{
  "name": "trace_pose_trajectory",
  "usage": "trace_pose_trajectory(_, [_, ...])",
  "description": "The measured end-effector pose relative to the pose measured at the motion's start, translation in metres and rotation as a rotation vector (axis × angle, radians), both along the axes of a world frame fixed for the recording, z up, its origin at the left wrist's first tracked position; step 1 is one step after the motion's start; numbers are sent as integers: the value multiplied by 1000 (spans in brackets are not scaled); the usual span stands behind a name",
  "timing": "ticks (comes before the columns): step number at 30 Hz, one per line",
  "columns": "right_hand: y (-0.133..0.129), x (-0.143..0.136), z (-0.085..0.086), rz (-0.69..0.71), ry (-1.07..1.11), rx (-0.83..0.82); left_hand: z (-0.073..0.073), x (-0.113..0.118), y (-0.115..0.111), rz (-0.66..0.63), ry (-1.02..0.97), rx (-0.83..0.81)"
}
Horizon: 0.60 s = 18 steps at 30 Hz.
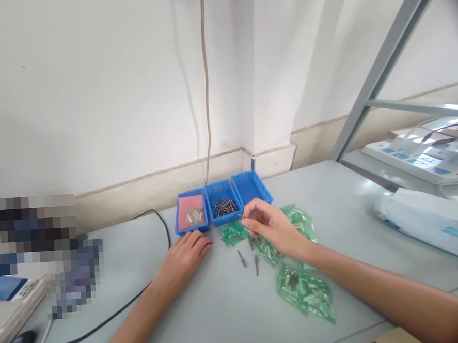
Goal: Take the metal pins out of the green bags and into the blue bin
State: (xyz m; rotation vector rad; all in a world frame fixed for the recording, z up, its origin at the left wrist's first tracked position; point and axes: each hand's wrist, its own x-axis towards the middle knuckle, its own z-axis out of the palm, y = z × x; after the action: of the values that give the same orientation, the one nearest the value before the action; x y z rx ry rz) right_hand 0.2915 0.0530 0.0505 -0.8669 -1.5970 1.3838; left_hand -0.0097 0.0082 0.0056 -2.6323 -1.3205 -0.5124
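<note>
My left hand (188, 255) rests on the table in front of the left blue bin, fingers curled, with the dark tip of a thin metal pin (211, 242) showing at its fingertips. My right hand (273, 226) is raised over green plastic bags (270, 253), thumb and index finger pinched at a small piece whose kind I cannot make out. Two loose metal pins with thicker middles, one a slim pin (257, 266), lie between the hands. Many similar dark metal pins (226, 207) fill the middle blue bin (217, 187).
The left blue bin (177, 224) holds a pink sheet and a clear bag of small parts. A right blue bin (247, 179) stands beside them. More green bags (318, 298) lie nearer me. A black cable (117, 314) crosses the left; a white-blue package (426, 221) lies right.
</note>
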Motion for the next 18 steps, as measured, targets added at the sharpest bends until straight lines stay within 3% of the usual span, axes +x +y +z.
trace_pose_trajectory(5, [-1, 0, -2, -39, -35, 106, -2, -1, 1, 8, 5, -5])
trace_pose_trajectory(13, [6, 1, 1, -7, 106, -138, -4, -1, 2, 13, 5, -19])
trace_pose_trajectory(18, [8, 0, -2, -27, 76, -134, -4, -1, 1, 16, -22, -3])
